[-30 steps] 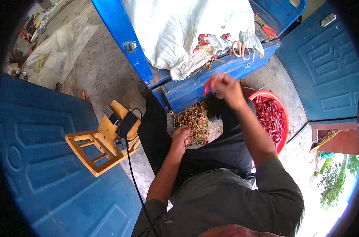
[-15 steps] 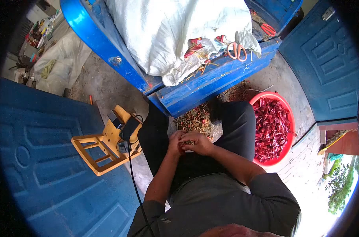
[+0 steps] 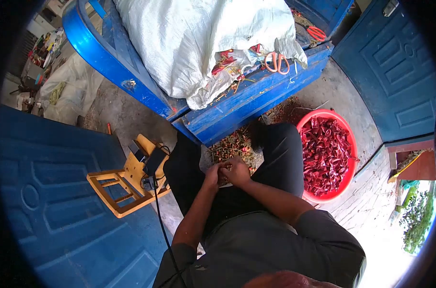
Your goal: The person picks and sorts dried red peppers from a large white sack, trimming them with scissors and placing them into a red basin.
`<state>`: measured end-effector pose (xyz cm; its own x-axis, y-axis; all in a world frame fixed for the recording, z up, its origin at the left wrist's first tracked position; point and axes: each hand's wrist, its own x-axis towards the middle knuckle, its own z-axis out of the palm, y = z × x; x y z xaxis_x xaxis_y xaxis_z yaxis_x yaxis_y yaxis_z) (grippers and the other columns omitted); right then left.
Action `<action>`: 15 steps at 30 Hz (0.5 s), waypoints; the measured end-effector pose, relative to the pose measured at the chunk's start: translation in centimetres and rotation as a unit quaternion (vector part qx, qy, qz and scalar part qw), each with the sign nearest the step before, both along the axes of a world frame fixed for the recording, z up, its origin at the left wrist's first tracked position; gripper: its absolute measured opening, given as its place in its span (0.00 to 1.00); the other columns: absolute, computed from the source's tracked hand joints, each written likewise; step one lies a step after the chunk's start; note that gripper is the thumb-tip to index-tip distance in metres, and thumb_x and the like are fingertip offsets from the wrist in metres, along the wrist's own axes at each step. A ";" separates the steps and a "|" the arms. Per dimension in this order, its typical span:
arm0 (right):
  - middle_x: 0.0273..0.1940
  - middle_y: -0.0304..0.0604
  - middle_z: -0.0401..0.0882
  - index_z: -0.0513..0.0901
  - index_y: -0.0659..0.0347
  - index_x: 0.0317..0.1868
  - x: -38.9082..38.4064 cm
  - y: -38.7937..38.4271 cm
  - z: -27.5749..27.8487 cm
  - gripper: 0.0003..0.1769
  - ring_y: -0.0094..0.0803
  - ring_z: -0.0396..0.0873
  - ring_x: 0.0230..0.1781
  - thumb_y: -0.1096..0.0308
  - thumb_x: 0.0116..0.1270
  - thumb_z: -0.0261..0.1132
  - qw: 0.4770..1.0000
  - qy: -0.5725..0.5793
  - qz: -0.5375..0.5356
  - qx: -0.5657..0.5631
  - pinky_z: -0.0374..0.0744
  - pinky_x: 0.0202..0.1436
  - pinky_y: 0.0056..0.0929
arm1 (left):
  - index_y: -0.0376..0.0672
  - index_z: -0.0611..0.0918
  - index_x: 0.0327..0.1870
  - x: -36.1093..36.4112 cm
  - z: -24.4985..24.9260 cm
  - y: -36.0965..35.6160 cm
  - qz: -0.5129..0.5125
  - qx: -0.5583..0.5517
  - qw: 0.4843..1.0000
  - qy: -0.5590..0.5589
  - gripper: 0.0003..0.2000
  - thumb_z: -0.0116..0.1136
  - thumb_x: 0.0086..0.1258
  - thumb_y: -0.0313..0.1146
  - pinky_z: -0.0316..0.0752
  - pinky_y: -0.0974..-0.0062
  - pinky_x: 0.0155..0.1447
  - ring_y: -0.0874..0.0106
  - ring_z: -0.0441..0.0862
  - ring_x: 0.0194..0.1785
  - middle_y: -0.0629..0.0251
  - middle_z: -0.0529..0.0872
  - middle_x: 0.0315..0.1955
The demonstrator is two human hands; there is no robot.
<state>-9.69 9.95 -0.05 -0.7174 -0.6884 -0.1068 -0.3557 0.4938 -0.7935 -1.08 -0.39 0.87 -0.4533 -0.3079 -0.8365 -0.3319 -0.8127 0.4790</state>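
Observation:
My left hand (image 3: pixel 212 175) and my right hand (image 3: pixel 238 173) meet above my lap, fingers curled and pressed together. Whatever sits between them is hidden by the fingers. Just beyond the hands, between my legs, lies a heap of stems and small red bits (image 3: pixel 233 148). To the right of my right knee stands a red plastic tub (image 3: pixel 354 152) filled with dark red dried chili peppers (image 3: pixel 325 156).
Ahead is a blue wooden bench (image 3: pixel 227 120) bearing a white woven sack (image 3: pixel 174 43), pink-handled scissors (image 3: pixel 277 63) and red-handled scissors (image 3: pixel 316 33). A small wooden chair (image 3: pixel 117 209) with black devices and a cable stands left. Blue doors (image 3: pixel 59 192) flank both sides.
The view has shifted slightly, so the bench and tub appear further left. My hands stay together; the right fingers have moved a little, and a red bit seen under them earlier no longer shows.

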 end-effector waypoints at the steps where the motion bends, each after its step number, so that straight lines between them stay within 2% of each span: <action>1: 0.39 0.48 0.84 0.86 0.59 0.40 0.1 0.0 -0.3 0.15 0.43 0.84 0.43 0.61 0.55 0.75 1.000 -0.006 -0.009 -0.008 0.82 0.45 0.40 | 0.47 0.83 0.40 -0.2 0.8 0.1 0.007 0.015 1.000 -0.007 0.12 0.48 0.74 0.41 0.65 0.78 0.23 0.78 0.72 0.19 0.75 0.77 0.21; 2: 0.39 0.48 0.84 0.86 0.59 0.40 0.1 -0.2 -0.6 0.15 0.43 0.84 0.43 0.61 0.55 0.75 1.000 -0.004 -0.008 -0.006 0.82 0.45 0.40 | 0.47 0.83 0.40 0.2 -0.5 0.0 0.008 0.017 1.000 -0.006 0.12 0.48 0.74 0.41 0.65 0.78 0.23 0.78 0.72 0.19 0.75 0.77 0.21; 4: 0.39 0.48 0.84 0.86 0.60 0.41 0.1 -0.6 -0.8 0.15 0.40 0.84 0.41 0.60 0.58 0.74 0.981 -0.181 -0.057 0.041 0.82 0.46 0.39 | 0.43 0.81 0.50 1.0 -3.3 -0.6 -0.102 -0.042 0.994 -0.016 0.18 0.42 0.81 0.47 0.77 0.64 0.39 0.70 0.80 0.35 0.67 0.83 0.37; 8: 0.42 0.47 0.85 0.86 0.61 0.44 -0.4 -0.3 -0.3 0.16 0.34 0.84 0.38 0.60 0.61 0.73 0.977 -0.205 -0.045 0.040 0.82 0.43 0.35 | 0.44 0.82 0.46 1.3 -2.6 -0.6 -0.084 -0.034 0.996 -0.014 0.15 0.48 0.78 0.44 0.72 0.70 0.34 0.74 0.76 0.30 0.70 0.81 0.31; 10: 0.34 0.37 0.85 0.86 0.60 0.50 -1.0 -0.5 -0.1 0.16 0.24 0.81 0.32 0.62 0.64 0.70 0.928 -0.370 -0.048 0.004 0.80 0.36 0.25 | 0.44 0.82 0.44 1.5 -1.8 -1.1 -0.066 -0.023 0.997 0.027 0.10 0.51 0.75 0.39 0.71 0.74 0.32 0.75 0.76 0.28 0.71 0.80 0.28; 11: 0.34 0.37 0.85 0.86 0.60 0.50 -1.2 -0.4 0.0 0.16 0.24 0.81 0.32 0.62 0.64 0.70 0.928 -0.370 -0.045 0.007 0.80 0.36 0.25 | 0.44 0.82 0.44 1.7 -1.5 -1.2 -0.061 -0.022 0.998 0.027 0.10 0.51 0.75 0.39 0.71 0.74 0.32 0.75 0.76 0.28 0.71 0.80 0.28; 13: 0.33 0.34 0.83 0.86 0.60 0.53 -1.7 -0.1 2.1 0.16 0.19 0.78 0.29 0.62 0.68 0.68 0.862 -0.502 -0.022 -0.069 0.78 0.33 0.20 | 0.44 0.82 0.44 1.9 -0.8 -1.1 -0.007 0.003 0.998 0.056 0.07 0.54 0.72 0.34 0.69 0.75 0.30 0.76 0.75 0.27 0.72 0.79 0.27; 15: 0.33 0.34 0.83 0.87 0.60 0.51 -1.9 -0.5 2.2 0.15 0.19 0.78 0.29 0.61 0.68 0.68 0.845 -0.530 -0.044 -0.059 0.77 0.33 0.20 | 0.45 0.82 0.43 1.9 -2.0 -1.1 0.001 -0.008 0.996 0.094 0.07 0.54 0.72 0.35 0.70 0.74 0.30 0.76 0.75 0.27 0.73 0.79 0.27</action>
<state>-11.61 9.48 2.19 -0.3116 -0.6875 -0.6559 0.6192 0.3768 -0.6890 0.84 -1.49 -1.13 -0.6004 -0.3215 -0.7322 -0.2343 -0.8047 0.5454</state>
